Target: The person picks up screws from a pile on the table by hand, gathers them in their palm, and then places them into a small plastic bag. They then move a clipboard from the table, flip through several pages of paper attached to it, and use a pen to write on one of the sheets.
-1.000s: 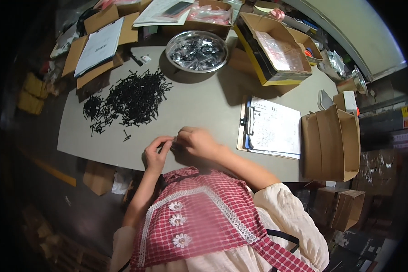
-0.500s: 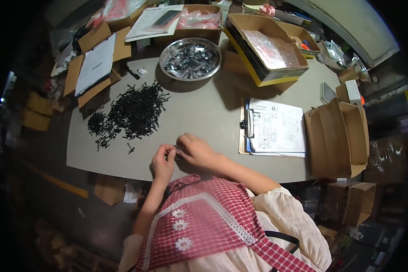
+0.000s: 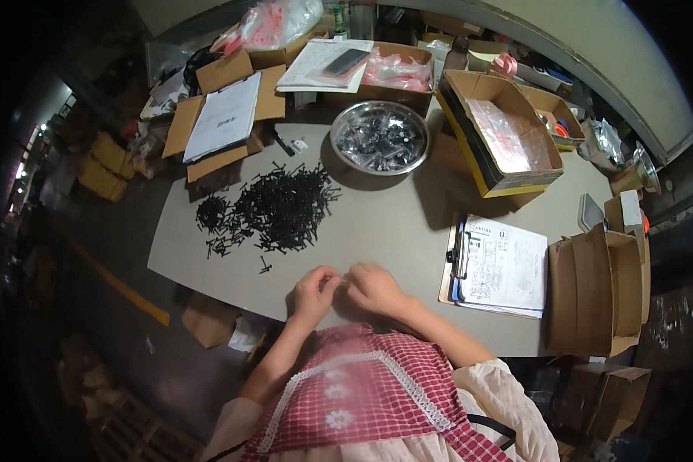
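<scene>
My left hand and my right hand are close together over the near edge of the table. The fingers of both are curled, thumbs drawn in toward each other. Whatever sits between the fingertips is too small or hidden to make out. Ahead and to the left of them spreads a heap of black screw-like pieces. One loose black piece lies apart, near my left hand. Beyond the heap stands a round metal bowl holding small clear packets with dark pieces inside.
A clipboard with printed sheets lies to the right, beside an open cardboard box. A black and yellow carton stands at the back right. Papers with a phone rest on boxes behind. Another open carton stands far left.
The whole view has shifted, so the table appears lower and further right. My hands stay close together near the table edge, their fingers still curled.
</scene>
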### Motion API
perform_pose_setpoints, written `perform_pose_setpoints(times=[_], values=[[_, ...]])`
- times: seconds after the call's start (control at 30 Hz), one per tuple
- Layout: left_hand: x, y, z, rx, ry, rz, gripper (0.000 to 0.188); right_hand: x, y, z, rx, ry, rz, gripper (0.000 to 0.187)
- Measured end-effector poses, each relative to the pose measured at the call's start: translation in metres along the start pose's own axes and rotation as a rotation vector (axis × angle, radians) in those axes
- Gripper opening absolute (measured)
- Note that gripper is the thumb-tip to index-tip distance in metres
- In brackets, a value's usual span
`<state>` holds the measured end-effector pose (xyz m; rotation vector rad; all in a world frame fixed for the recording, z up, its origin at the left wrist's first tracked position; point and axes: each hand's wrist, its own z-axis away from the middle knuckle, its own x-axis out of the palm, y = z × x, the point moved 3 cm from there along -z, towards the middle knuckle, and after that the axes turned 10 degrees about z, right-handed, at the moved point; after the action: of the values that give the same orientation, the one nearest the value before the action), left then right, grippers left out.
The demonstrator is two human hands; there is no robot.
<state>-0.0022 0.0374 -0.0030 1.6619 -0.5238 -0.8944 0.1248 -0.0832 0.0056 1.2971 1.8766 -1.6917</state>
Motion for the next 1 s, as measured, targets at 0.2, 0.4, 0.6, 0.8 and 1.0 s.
perform_pose_setpoints(times=[0.2, 0.4, 0.6, 0.8, 1.0], values=[[-0.004, -0.016, -0.017, -0.098, 0.031, 0.213, 0.013, -0.012, 0.015, -0.013, 0.246, -0.101, -0.267, 0.027], [-0.006, -0.034, -0.026, -0.017, 0.181, 0.116, 0.018, -0.093, -0.003, -0.062, 0.187, 0.473, -0.871, 0.019], [0.009, -0.034, -0.007, 0.326, 0.016, -0.344, 0.024, -0.078, -0.013, -0.054, 0.089, 0.215, -0.380, 0.011], [0.008, -0.024, -0.010, 0.316, -0.006, -0.303, 0.016, -0.023, 0.034, -0.021, 0.175, 0.086, -0.186, 0.009], [0.006, -0.028, -0.009, 0.287, -0.033, -0.326, 0.013, -0.029, 0.061, -0.017, 0.106, 0.180, 0.107, 0.015]])
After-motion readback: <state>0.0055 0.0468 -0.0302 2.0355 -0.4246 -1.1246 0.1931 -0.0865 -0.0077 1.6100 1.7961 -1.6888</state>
